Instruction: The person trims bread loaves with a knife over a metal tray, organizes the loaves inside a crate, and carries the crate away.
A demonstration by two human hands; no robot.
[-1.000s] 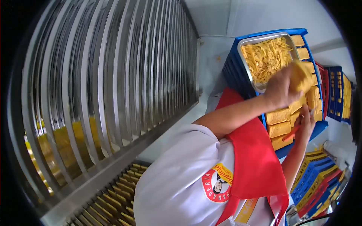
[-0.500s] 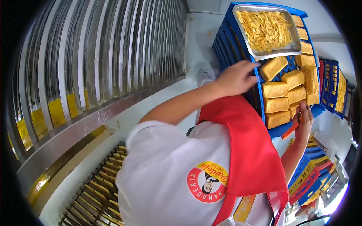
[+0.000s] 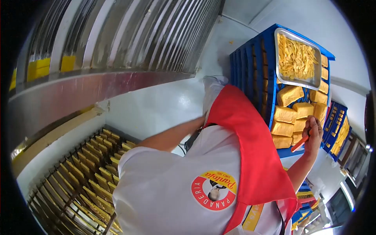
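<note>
My right hand (image 3: 314, 133) is closed around a slim orange tool (image 3: 300, 145), which sticks out toward the lower left; my fingers hide its other end. It is held over the near right part of a blue crate (image 3: 270, 113) of golden bread loaves, close to a loaf (image 3: 320, 112). Beside it lie more loaves (image 3: 285, 114). A metal tray (image 3: 277, 58) of thin crust strips (image 3: 295, 58) rests on the crate's far end. My left forearm (image 3: 174, 135) reaches toward my waist, and its hand is hidden behind my red apron (image 3: 250, 137).
A metal slatted rack (image 3: 129, 35) stands at upper left. Below it is a dark rack with yellowish slats (image 3: 90, 172). Another blue crate stack with bread (image 3: 337, 129) stands at the right, with coloured crates (image 3: 303, 209) lower down. The pale floor (image 3: 164, 102) shows between.
My left hand has left the crate edge and gone behind the apron, out of sight. My right hand still grips the orange tool. The view has shifted, so the crate sits lower.
</note>
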